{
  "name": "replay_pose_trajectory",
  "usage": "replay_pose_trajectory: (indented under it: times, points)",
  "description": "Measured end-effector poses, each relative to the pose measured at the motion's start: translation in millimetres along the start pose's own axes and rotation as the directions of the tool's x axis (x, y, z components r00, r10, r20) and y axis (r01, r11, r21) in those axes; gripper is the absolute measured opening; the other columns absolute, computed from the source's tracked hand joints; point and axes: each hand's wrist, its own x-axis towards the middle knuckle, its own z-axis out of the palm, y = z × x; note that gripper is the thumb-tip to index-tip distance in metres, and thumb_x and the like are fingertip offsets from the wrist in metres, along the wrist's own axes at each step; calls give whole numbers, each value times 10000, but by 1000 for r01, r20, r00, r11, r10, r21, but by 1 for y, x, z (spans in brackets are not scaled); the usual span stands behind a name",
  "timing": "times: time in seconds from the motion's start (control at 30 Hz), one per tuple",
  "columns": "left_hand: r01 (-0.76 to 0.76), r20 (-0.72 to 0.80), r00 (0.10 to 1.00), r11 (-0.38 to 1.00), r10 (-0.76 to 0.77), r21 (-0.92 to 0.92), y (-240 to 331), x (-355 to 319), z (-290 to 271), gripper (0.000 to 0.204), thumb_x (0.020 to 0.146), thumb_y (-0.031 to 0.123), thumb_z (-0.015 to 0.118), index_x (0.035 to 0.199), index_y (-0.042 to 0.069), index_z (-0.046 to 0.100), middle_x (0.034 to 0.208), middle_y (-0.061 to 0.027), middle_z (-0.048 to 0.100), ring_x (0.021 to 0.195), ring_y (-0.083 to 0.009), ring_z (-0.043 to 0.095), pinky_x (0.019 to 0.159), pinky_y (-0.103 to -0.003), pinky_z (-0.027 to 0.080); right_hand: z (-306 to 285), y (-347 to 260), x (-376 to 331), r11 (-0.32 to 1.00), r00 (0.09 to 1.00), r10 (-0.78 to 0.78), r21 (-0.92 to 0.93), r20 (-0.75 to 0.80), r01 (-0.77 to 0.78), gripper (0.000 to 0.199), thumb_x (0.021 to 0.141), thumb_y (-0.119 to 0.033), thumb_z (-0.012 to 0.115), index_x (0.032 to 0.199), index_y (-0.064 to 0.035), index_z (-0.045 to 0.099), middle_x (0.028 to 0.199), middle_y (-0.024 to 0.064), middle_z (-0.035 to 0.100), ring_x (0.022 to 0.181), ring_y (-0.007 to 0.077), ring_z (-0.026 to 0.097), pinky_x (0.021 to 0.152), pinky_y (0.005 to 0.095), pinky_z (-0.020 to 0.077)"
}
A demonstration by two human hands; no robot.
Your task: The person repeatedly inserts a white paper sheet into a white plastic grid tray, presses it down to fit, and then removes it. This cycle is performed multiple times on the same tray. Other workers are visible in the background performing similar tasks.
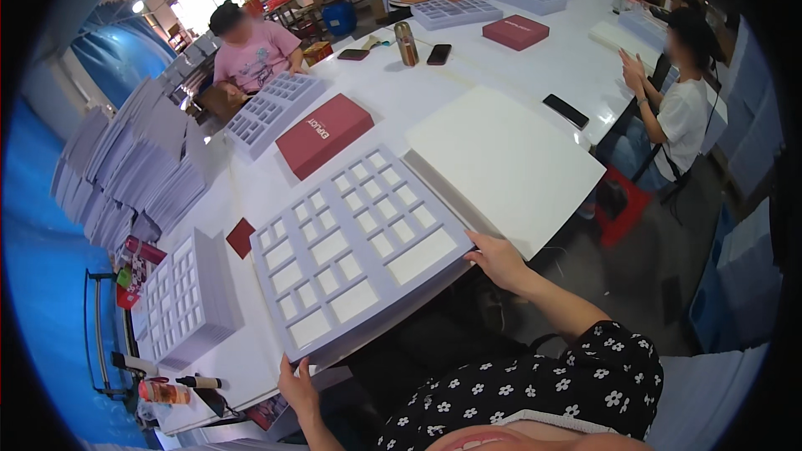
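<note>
head view: your left hand [297, 384] grips the near corner of the grey tray [359, 246] at lower centre, fingers curled over its edge with the thumb on top. your right hand [499, 259] rests at the tray's right corner, fingers lying together along the edge; whether they pinch it or only touch, you cannot tell. the tray sits mid-frame on the white table [401, 96], its near edge hanging past the table's rim, its compartments showing white bottoms.

your left forearm is cut off by the lower edge, and your dotted sleeve [576, 388] hides what lies under your right arm. the fisheye rim blacks out all four corners. small items at lower left, a bottle-like thing and a pen-like thing, are too small to tell.

just right of the tray lies a white board [501, 163], touching it or nearly so. above the tray sits a red box [324, 134], with a second tray [276, 113] beyond. a stack of trays [188, 301] stands at left, and white sheet piles [125, 167] rise at upper left. three people sit around the long table, with phones, a metal bottle [407, 43] and another red box [515, 32] near the top. bright windows show at upper left.
</note>
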Motion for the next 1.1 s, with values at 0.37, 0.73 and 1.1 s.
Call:
replay_pose_trajectory:
  times: [0.37, 0.73, 1.1]
  points:
    - [-66, -8, 998, 971, 70, 230, -26, 9, -5, 340, 812, 197, 785, 1068, 0, 681, 861, -175, 710, 799, -355, 676, 716, -439, 505, -5, 20, 9, 994, 994, -105, 41, 8, 105, 287, 842, -168, 735, 1053, -15, 617, 875, 173, 677, 805, 361, 666, 686, 415, 534]
    - [-36, -50, 998, 987, 44, 155, -1, 1, -3, 264, 827, 173, 769, 997, -8, 678, 840, -172, 708, 778, -347, 677, 690, -425, 497, -7, 16, 11, 985, 987, -161, -65, 7, 161, 196, 850, -187, 715, 908, -33, 609, 805, 145, 659, 760, 354, 654, 657, 425, 518]
    - [48, -170, 985, 993, -28, 111, -44, 8, -14, 394, 947, 235, 637, 1276, 19, 605, 1180, -179, 671, 1118, -366, 596, 971, -436, 443, -47, 48, 24, 948, 984, 55, -300, -167, -104, 518, 891, -295, 701, 1265, 44, 582, 1219, 235, 641, 1155, 375, 606, 969, 428, 484]
